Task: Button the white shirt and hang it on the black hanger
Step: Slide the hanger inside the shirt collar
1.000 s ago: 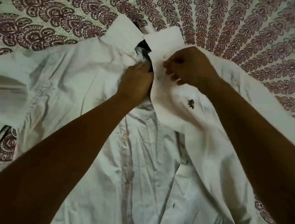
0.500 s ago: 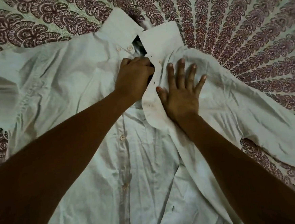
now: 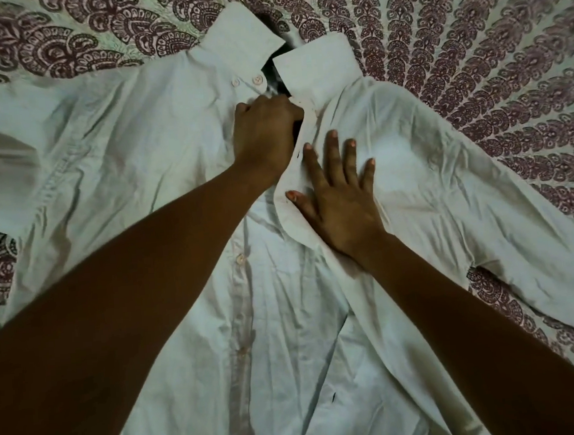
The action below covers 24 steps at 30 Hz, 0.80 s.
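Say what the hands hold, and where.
Left hand grips the white shirt by its button-side front edge below the collar; right hand lies flat on it, holding nothing.

Fingertips of left hand [image 3: 265, 133] out of sight inside white shirt [image 3: 118, 144]

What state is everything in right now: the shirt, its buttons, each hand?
white shirt: lying front-up, front open.
buttons: unfastened, those that show.
collar: turned up, ends apart.
left hand: curled, gripping the shirt's front edge below the collar.
right hand: flat, spread, pressing the other front panel.
bedspread: spread out under the shirt.
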### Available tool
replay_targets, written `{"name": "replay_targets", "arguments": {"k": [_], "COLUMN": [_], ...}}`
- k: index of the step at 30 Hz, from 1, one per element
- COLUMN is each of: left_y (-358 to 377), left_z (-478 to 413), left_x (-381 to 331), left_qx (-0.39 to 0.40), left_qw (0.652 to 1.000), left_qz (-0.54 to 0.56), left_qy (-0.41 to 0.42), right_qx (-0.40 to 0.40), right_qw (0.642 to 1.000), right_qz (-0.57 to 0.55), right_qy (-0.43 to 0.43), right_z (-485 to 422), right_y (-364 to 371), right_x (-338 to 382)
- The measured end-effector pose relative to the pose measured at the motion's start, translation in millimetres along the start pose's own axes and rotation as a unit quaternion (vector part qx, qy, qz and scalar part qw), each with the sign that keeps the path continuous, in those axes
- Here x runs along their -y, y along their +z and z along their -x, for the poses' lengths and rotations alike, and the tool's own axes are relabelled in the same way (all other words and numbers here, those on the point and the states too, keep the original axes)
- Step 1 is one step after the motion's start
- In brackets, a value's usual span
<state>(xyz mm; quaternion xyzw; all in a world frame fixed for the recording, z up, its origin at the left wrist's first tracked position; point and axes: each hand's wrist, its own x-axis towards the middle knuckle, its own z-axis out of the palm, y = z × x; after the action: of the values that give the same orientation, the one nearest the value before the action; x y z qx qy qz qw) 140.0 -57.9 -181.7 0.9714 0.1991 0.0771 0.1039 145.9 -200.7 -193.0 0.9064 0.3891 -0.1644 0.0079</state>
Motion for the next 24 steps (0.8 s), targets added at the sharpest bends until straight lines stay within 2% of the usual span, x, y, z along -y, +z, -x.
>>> {"name": "replay_targets", "arguments": {"k": [3, 6, 9, 12, 15, 21, 24], "left_y": [1.9, 1.1, -1.5, 2.4, 5.9, 1.5, -0.5], "left_z": [-1.7, 0.5, 19.1, 44.7, 56.4, 69.8, 69.9], "left_x": [4.8, 13.3, 19.7, 26.9, 35.5, 41.5, 51.2], "left_qx": [-0.003, 0.002, -0.076, -0.129, -0.108, -0.097, -0.052], "left_qw": [0.999, 0.995, 0.99, 0.99, 0.993, 0.967, 0.971], "left_qz": [0.035, 0.101, 0.112, 0.054, 0.055, 0.233, 0.233], "left_qy": [-0.018, 0.005, 0.046, 0.011, 0.001, -0.037, -0.003], "right_qx": [0.015, 0.027, 0.012, 0.019, 0.021, 0.031, 0.033], "right_qw": [1.0, 0.999, 0.999, 0.998, 0.999, 0.999, 0.999], "right_qz": [0.005, -0.007, -0.028, -0.01, 0.0, -0.005, -0.002], "right_qy": [-0.021, -0.025, -0.038, -0.054, -0.045, -0.027, -0.02], "right_z": [4.8, 5.9, 8.1, 7.8, 2.0, -2.5, -5.5], "right_y": [0.2, -5.4, -10.3, -6.4, -3.6, -5.4, -6.0], "right_x": [0.5, -1.0, -6.1, -9.5, -9.5, -9.3, -8.1]}}
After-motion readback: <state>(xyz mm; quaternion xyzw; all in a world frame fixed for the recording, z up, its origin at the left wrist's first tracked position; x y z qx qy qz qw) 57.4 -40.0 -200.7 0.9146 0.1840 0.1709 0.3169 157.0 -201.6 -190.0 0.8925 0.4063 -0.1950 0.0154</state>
